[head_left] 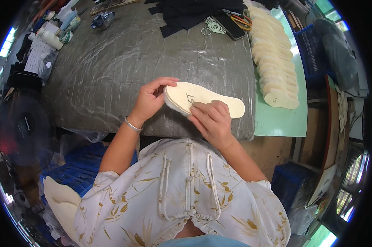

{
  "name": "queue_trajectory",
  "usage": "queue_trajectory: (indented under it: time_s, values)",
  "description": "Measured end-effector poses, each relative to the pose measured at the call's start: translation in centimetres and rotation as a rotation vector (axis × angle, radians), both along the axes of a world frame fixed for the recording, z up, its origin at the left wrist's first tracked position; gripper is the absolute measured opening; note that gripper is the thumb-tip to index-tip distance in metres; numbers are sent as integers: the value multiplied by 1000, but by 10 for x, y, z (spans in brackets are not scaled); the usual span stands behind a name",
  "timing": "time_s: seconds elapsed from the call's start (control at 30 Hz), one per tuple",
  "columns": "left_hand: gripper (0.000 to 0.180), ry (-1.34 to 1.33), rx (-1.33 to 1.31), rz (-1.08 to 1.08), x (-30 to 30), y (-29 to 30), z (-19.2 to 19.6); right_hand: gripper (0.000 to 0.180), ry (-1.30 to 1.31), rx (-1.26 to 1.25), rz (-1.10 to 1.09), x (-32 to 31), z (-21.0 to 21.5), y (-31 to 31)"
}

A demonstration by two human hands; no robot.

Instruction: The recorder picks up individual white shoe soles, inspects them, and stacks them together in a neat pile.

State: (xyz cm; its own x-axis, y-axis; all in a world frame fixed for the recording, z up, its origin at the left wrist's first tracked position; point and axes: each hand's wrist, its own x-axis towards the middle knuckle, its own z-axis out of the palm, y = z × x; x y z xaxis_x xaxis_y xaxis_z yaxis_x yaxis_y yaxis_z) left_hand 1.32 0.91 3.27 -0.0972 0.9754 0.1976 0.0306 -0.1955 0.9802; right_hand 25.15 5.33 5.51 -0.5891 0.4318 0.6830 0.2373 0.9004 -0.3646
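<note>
Between my two hands, above the near part of the table, is a cream shoe insole (pixel 208 95) with a fuzzy white pile edge and dark handwriting on its face. It looks like more than one layer. My left hand (pixel 153 96) grips its wide toe end, thumb and fingers closed about the rim. My right hand (pixel 214 120) is closed on the near edge around the middle, fingertips lying across the top by the writing. The narrow heel end points right, free of both hands. A metal bangle (pixel 132 124) circles my left wrist.
The table (pixel 112 82) has a grey plastic-wrapped top. Along its right, a long overlapping row of cream insoles (pixel 274 53) lies on a green board (pixel 278 123). Far back are black cloth (pixel 177 14), a phone (pixel 229 25) and rubber bands (pixel 215 26). A fan (pixel 25 127) stands left.
</note>
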Motion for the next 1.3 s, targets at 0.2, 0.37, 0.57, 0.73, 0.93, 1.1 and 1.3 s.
queue_trajectory:
  time_s: [0.2,0.37,0.57,0.73,0.93,1.1,1.3]
  values:
    - [22,-92,-191,70,-31,4,-44,33,-61,-329,-242,49,-20,27]
    - [21,-174,-286,82,-42,0,-65,40,8,-599,-346,113,-47,50]
    - [26,-221,-367,98,-41,6,-61,49,-70,-550,-263,112,-46,55]
    - [29,-94,-641,328,-40,-4,-41,43,-133,-730,-290,111,-44,60]
    - [35,-337,-762,203,-34,-13,-31,42,170,-1109,-307,108,-50,60]
    - [35,-462,-548,96,-35,-21,-37,45,261,-1134,-159,112,-40,60]
    - [28,-484,-457,63,-38,-20,-43,45,340,-1171,-135,118,-42,60]
